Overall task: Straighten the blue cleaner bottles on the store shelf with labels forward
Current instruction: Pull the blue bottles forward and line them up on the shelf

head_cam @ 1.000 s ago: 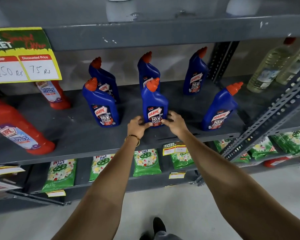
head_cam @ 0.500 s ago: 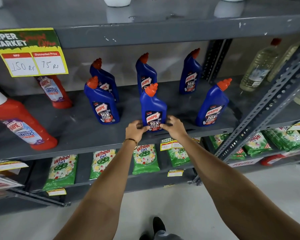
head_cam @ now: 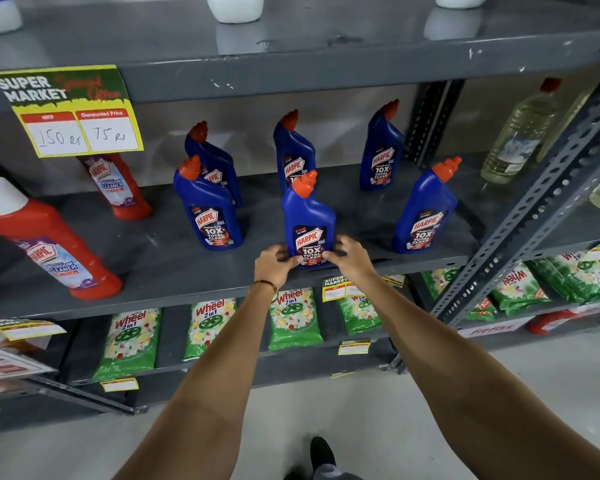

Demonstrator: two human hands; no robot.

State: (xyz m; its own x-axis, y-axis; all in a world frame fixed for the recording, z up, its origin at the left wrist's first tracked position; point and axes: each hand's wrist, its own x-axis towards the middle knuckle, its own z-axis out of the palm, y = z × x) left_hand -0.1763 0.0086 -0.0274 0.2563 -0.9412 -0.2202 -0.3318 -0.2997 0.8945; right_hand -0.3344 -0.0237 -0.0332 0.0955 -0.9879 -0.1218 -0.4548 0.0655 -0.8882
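Several blue cleaner bottles with orange caps stand on the grey shelf (head_cam: 174, 271). The front middle bottle (head_cam: 307, 216) stands upright near the shelf's front edge, label facing me. My left hand (head_cam: 274, 263) grips its lower left side and my right hand (head_cam: 349, 252) grips its lower right side. A front left bottle (head_cam: 205, 209) and a front right bottle (head_cam: 425, 211) show their labels, the right one leaning and turned slightly. Behind stand three more: back left (head_cam: 212, 161), back middle (head_cam: 293, 150) and back right (head_cam: 381, 147).
Red bathroom cleaner bottles (head_cam: 49, 244) stand at the shelf's left. A yellow price sign (head_cam: 70, 109) hangs from the upper shelf. Clear liquid bottles (head_cam: 520, 133) stand right of a slanted metal upright (head_cam: 534, 209). Green detergent packs (head_cam: 129, 341) fill the lower shelf.
Both hands have drawn the front middle bottle a little toward the shelf's front edge, keeping hold of its base. The view has tilted slightly up.
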